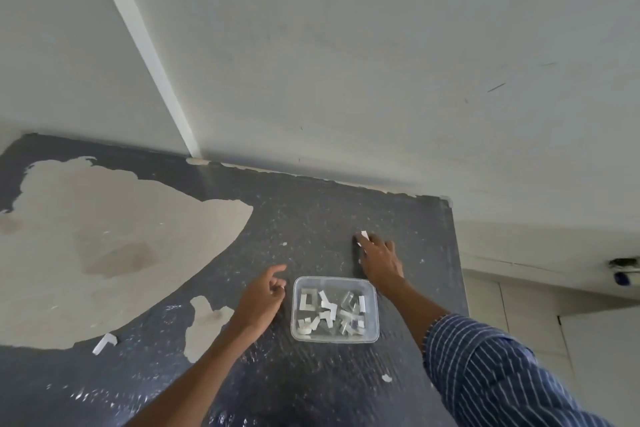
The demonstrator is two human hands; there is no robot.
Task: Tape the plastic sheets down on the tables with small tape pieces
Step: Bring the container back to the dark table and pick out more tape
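Observation:
A clear plastic sheet [301, 385] covers the dark speckled table [311, 218]; it shows as crinkled glare near me. A clear plastic tub [370, 308] holding several small white tape pieces stands on the sheet between my hands. My right hand [379, 260] reaches beyond the tub and pinches a small white tape piece [364, 235] at its fingertips, low over the table. My left hand [265, 295] hovers left of the tub, forefinger pointing forward, other fingers curled, holding nothing.
A large patch of worn-off coating [104, 246] exposes beige on the table's left. A loose tape piece [104, 343] lies near the left front. White walls meet in a corner behind; the table's right edge [459, 270] drops to a tiled floor.

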